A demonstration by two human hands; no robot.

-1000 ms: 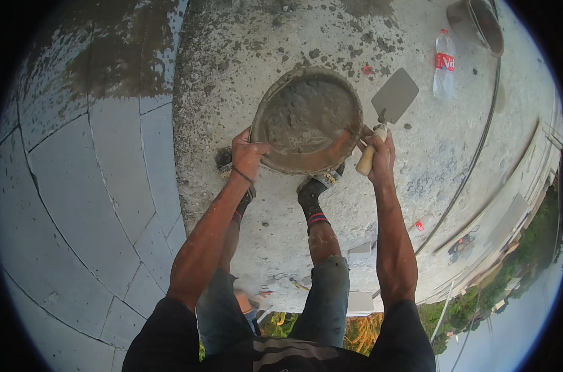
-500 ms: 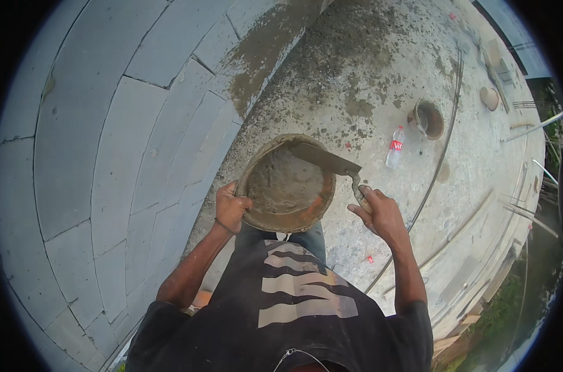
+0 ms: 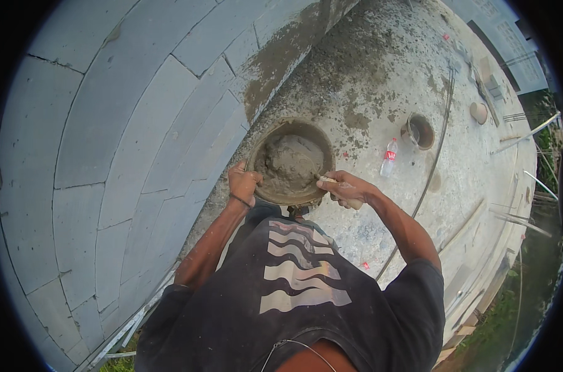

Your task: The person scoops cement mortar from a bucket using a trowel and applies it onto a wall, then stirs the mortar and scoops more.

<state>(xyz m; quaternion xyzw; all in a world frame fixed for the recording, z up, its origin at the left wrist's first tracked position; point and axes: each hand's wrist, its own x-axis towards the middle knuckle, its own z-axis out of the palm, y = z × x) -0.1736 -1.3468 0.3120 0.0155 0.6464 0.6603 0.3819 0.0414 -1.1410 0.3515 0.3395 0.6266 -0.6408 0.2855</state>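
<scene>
Moved: our trowel, from across the bucket down into its mortar, now heaped, apparently being worked. Our right hand has fingers round the handle; our left hand grips the rim near the wall.

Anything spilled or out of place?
Yes: stray grey splatter on the floor beyond the basin in the left hand, and a dark smear on the pale block wall. Both stand out against paler surfaces; the smear may be deliberate.
</scene>
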